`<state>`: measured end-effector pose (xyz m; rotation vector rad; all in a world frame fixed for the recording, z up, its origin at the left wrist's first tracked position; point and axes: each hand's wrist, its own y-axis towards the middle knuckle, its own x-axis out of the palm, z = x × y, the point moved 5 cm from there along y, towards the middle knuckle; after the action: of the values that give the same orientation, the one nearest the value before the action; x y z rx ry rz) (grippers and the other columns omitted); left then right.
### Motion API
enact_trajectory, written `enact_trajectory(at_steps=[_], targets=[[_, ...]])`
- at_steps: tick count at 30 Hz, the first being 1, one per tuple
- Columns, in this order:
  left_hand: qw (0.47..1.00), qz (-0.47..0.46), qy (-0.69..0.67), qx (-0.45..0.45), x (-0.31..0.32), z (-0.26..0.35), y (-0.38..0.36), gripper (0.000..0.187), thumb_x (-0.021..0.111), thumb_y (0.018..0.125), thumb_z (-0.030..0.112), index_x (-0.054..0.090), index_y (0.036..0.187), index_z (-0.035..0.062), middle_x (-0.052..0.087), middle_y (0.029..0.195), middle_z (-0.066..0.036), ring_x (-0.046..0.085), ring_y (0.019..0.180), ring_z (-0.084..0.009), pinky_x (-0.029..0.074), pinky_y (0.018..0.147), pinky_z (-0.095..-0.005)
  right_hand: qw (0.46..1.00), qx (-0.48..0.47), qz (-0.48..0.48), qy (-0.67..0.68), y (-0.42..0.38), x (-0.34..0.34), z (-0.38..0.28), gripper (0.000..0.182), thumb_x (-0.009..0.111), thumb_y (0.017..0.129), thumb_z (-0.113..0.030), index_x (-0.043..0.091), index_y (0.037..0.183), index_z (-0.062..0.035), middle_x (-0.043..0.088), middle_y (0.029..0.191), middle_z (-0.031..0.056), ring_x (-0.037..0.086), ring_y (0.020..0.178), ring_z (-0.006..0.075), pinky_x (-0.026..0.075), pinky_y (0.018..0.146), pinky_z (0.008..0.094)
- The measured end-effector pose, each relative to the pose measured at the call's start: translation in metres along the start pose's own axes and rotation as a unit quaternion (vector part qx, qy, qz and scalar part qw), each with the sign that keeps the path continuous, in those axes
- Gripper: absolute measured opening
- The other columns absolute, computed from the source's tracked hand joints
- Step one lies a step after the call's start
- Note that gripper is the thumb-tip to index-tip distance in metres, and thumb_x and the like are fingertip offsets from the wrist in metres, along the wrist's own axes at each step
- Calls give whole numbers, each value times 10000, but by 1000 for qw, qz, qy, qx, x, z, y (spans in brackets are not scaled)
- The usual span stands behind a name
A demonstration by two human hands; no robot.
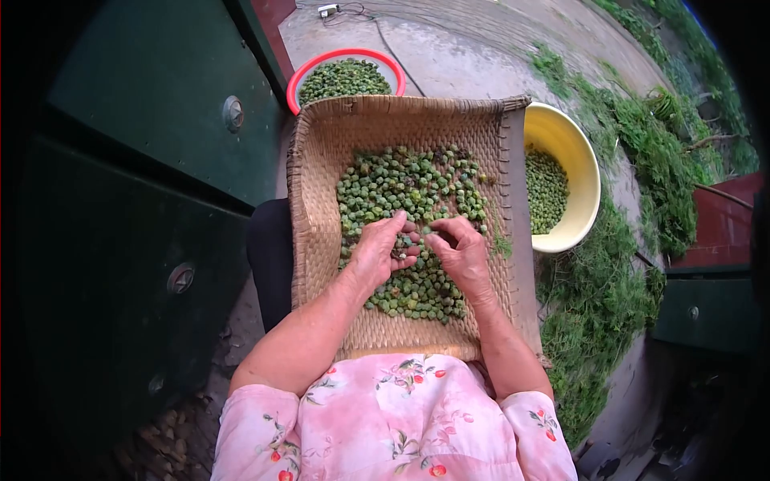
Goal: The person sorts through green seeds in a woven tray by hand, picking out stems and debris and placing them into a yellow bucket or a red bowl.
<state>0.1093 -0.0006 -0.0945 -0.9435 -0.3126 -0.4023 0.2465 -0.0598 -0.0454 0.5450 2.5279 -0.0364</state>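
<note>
Pods (413, 188), small, round and green, some brownish, lie spread over the middle of a woven tray (385, 337) that rests on the person's lap. The left hand (464, 260) is over the pods toward the tray's right side, its thumb and forefinger close together near the other hand; whether they grip anything, I cannot tell. The right hand (377, 252) is beside it, palm turned inward, with a few small dark bits on its curled fingers and the thumb held apart from them. Both hands are near each other above the pods.

A dark flat strip (525, 272) runs along the tray's right edge, and a small green sprig (503, 245) lies on the weave near it. Beyond the tray's far left corner, a red-rimmed basin (400, 78) holds more pods. To the right, a yellow bucket (584, 200) holds pods too. Cut greenery (589, 321) covers the ground on the right; green doors (152, 96) stand on the left.
</note>
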Motion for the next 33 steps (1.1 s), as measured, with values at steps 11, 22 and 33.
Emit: enact_trajectory(at_steps=[11, 22, 33], targets=[[1000, 7, -3, -15, 1, -2, 3, 332, 545, 914, 380, 576, 919, 49, 592, 771, -52, 595, 599, -156, 512, 483, -273, 953, -115, -11, -279, 9, 10, 16, 93, 680, 700, -99, 618, 766, -78, 515, 796, 84, 521, 828, 283, 435, 691, 400], [1000, 0, -22, -17, 2, -4, 3, 373, 520, 919, 417, 579, 925, 49, 592, 783, -61, 597, 610, -173, 517, 506, -297, 999, -37, 27, 14, 7, -1, 2, 157, 706, 731, -111, 625, 839, -29, 562, 808, 87, 582, 759, 237, 465, 642, 329], [999, 11, -21, -31, 3, -2, 2, 332, 569, 897, 392, 577, 887, 60, 596, 776, -55, 598, 614, -176, 506, 487, -282, 955, -143, 41, -255, 21, 18, 9, 253, 716, 674, -116, 606, 889, -43, 537, 815, 111, 533, 825, 300, 436, 703, 395]])
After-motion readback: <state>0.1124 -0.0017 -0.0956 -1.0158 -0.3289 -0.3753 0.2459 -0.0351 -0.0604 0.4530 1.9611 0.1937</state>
